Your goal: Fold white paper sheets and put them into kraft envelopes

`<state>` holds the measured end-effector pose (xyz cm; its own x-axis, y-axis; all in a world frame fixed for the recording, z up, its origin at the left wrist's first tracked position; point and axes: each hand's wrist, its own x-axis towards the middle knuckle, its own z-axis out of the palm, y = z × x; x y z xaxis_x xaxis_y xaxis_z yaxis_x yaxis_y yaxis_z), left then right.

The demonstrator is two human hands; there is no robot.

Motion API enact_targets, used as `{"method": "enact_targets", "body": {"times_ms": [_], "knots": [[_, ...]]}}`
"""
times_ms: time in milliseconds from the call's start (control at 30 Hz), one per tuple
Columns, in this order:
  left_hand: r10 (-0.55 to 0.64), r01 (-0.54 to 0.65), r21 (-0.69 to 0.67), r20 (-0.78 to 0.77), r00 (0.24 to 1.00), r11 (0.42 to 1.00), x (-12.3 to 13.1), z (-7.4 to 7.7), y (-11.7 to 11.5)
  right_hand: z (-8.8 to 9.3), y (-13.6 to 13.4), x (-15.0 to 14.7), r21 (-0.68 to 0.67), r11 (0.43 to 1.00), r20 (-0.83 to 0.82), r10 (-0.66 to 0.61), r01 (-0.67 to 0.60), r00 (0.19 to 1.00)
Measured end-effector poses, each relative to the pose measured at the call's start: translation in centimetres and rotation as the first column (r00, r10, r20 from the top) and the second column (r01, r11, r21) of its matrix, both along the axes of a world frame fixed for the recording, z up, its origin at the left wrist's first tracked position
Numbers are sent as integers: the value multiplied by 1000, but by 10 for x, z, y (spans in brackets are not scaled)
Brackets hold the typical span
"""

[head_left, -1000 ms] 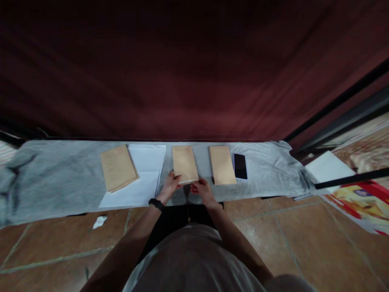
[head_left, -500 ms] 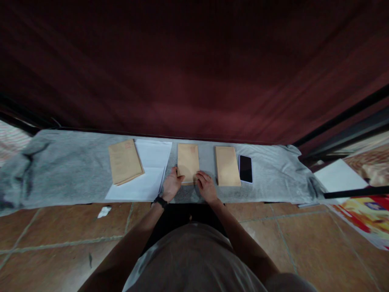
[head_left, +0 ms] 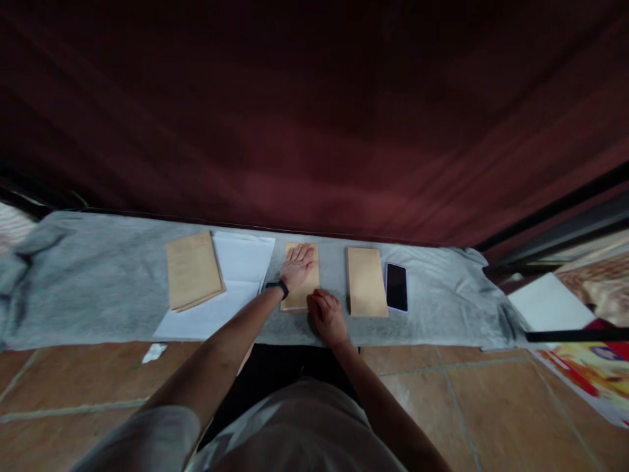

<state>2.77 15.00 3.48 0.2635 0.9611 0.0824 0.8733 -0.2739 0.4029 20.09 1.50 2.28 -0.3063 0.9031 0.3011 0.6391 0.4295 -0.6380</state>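
A brown paper envelope (head_left: 303, 296) lies on the grey cloth in front of me, a thin white edge showing along its bottom end. Flat on its upper part rests my left hand (head_left: 297, 266), fingers extended; a dark band is on that wrist. My right hand (head_left: 329, 317) is closed at the envelope's lower right corner, fingers curled over the edge. To the right lies a stack of brown envelopes (head_left: 366, 282). On the left, more brown envelopes (head_left: 193, 272) overlap white paper sheets (head_left: 242, 257).
A phone (head_left: 396, 287) lies beside the right stack. Grey cloth (head_left: 108, 282) covers the narrow surface, with a dark red curtain (head_left: 314, 164) behind it. A black bar (head_left: 574, 334) and colourful packaging (head_left: 597, 377) are at right. A white scrap (head_left: 154, 353) lies on the tiled floor.
My left hand has moved from the envelope's lower left edge up onto its face and flattened. My right hand stays by the lower right corner, fingers more curled. The view has shifted slightly.
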Motion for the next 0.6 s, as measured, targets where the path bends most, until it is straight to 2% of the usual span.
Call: {"method": "enact_targets", "body": {"times_ms": [100, 200, 333, 600], "knots": [[-25, 25, -15, 8, 1000, 1000, -2, -8, 12, 0, 0, 0, -15, 1000, 10, -8, 8, 1000], [-79, 80, -27, 35, 996, 996, -2, -14, 5, 1, 0, 1, -23, 1000, 17, -11, 11, 1000], [-188, 192, -48, 84, 979, 980, -6, -15, -21, 2, 1, 2, -30, 1000, 62, 3, -1, 998], [-201, 240, -114, 281, 939, 964, -17, -6, -83, -7, 2, 1, -14, 1000, 92, -25, 26, 995]]}}
